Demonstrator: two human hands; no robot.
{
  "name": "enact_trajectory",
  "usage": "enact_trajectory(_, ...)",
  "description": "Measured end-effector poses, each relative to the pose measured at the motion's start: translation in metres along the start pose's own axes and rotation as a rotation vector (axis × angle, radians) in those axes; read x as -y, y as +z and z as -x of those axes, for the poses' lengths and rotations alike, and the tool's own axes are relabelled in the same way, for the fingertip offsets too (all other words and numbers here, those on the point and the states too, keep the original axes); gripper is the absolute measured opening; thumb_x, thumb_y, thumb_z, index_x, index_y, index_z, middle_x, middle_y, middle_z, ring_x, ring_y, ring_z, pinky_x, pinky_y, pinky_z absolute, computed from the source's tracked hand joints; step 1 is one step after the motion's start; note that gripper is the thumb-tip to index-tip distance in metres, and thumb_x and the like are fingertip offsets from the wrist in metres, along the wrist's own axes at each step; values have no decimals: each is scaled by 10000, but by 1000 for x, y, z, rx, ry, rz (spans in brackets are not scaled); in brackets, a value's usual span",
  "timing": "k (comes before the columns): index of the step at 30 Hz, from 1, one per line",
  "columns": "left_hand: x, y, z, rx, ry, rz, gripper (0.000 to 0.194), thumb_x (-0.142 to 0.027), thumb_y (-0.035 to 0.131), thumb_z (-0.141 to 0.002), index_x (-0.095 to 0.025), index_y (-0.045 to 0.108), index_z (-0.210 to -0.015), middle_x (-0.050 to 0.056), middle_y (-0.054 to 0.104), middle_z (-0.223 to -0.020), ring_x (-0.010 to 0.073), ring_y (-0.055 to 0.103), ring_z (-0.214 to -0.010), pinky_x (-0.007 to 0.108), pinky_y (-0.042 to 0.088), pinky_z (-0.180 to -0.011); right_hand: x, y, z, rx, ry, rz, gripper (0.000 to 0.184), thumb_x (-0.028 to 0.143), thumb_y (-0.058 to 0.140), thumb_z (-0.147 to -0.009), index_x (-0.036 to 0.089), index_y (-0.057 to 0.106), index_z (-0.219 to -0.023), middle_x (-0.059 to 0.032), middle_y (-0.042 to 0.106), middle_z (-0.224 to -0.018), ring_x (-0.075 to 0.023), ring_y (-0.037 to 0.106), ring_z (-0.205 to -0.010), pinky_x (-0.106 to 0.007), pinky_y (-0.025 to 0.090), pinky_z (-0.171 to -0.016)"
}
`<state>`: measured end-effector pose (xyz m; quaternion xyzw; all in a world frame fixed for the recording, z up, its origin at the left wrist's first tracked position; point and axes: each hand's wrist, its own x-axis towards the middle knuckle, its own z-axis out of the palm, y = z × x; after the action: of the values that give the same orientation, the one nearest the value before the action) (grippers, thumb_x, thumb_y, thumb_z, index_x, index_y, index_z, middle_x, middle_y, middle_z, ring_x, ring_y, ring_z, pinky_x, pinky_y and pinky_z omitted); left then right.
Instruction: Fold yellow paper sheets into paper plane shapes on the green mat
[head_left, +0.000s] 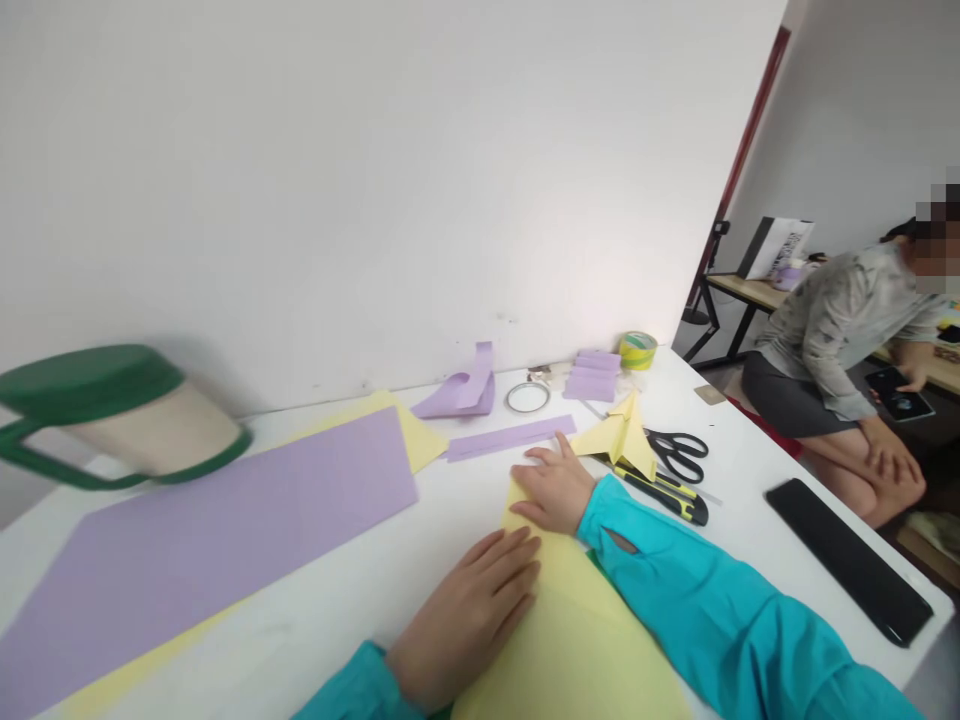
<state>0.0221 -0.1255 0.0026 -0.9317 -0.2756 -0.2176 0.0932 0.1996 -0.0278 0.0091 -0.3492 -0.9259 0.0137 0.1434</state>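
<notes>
My left hand (465,615) lies flat, fingers together and stretched out, on a yellow paper sheet (570,640) near the table's front edge. My right hand (551,485) presses flat on the far end of the same sheet, fingers extended. Both arms wear teal sleeves. Just beyond my right hand sit a folded yellow paper shape (619,435) and a purple paper strip (510,438).
A large purple sheet (225,530) over yellow paper lies at left, beside a green-and-beige jug (120,415). Black scissors (679,450), a yellow-black cutter (664,492), tape rolls (527,397), folded purple papers (592,375) and a black flat bar (847,560) are at right. Another person (847,340) sits far right.
</notes>
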Motion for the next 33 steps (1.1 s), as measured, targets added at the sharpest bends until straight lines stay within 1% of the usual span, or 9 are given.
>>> enact_trajectory(6, 4, 1, 0, 23, 30, -33, 280, -247, 443, -949, -192, 616, -1162, 92, 618, -1249, 234, 562, -1170, 399, 446, -1013, 0, 1, 0, 1, 4, -11, 418, 427, 532, -894, 134, 513, -1190, -121, 703, -1011, -269, 410, -1289, -619, 106, -1111)
enact_trajectory(10, 6, 2, -1, 40, -40, -63, 337, -321, 477, -931, -128, 598, -1180, 138, 583, -1290, 277, 513, -1229, 419, 434, -1029, 0, 1, -1, 9, -1, -10, 379, 379, 534, -894, 133, 519, -1182, -126, 698, -1023, -269, 410, -1286, -612, 95, -1115)
enact_trajectory(13, 5, 1, -1, 85, -100, -70, 428, -366, 466, -931, -81, 553, -1237, 175, 561, -1308, 302, 510, -1230, 443, 448, -1016, -2, 4, -1, -1, 2, -27, 303, 269, 504, -898, 155, 523, -1178, -115, 690, -1064, -252, 421, -1277, -600, 91, -1120)
enact_trajectory(15, 3, 1, -1, 125, -125, -55, 441, -364, 447, -937, -65, 540, -1248, 190, 549, -1316, 314, 501, -1238, 460, 448, -1014, -4, 6, -1, -13, 12, -39, 292, 204, 472, -895, 159, 527, -1178, -119, 682, -1092, -245, 432, -1270, -596, 92, -1121)
enact_trajectory(19, 0, 0, -3, 192, -176, -13, 443, -354, 458, -924, -66, 524, -1254, 211, 491, -1367, 337, 425, -1299, 507, 405, -1040, -6, 7, 0, -37, 6, -60, 301, 166, 450, -883, 143, 544, -1168, -145, 673, -1102, -252, 439, -1264, -599, 94, -1119)
enact_trajectory(21, 0, 0, -3, 215, -209, -6, 474, -381, 473, -912, -76, 503, -1274, 220, 446, -1402, 341, 378, -1331, 529, 365, -1063, -6, 7, 0, -56, -10, -67, 285, 162, 468, -867, 150, 564, -1135, -142, 680, -1081, -250, 445, -1257, -594, 85, -1123)
enact_trajectory(24, 0, 0, -5, 247, -229, -14, 540, -426, 468, -907, -69, 461, -1313, 232, 421, -1416, 345, 354, -1344, 539, 322, -1083, -7, 6, 1, -83, -49, -75, 247, 140, 488, -846, 169, 598, -1065, -101, 710, -962, -228, 473, -1232, -570, 51, -1139)
enact_trajectory(27, -1, -2, -7, 279, -222, -25, 561, -411, 446, -915, -39, 435, -1335, 243, 418, -1414, 361, 342, -1347, 534, 314, -1086, -6, 6, 1, -96, -58, -48, 232, 121, 496, -836, 184, 617, -1023, -82, 721, -900, -221, 488, -1218, -559, 35, -1146)
enact_trajectory(33, -9, -4, -10, 259, -213, 12, 471, -346, 431, -928, -34, 499, -1275, 234, 463, -1382, 345, 392, -1321, 512, 321, -1091, -2, 7, -2, -88, 15, 29, 282, 132, 453, -880, 150, 580, -1131, -135, 703, -1031, -232, 479, -1239, -565, 72, -1142)
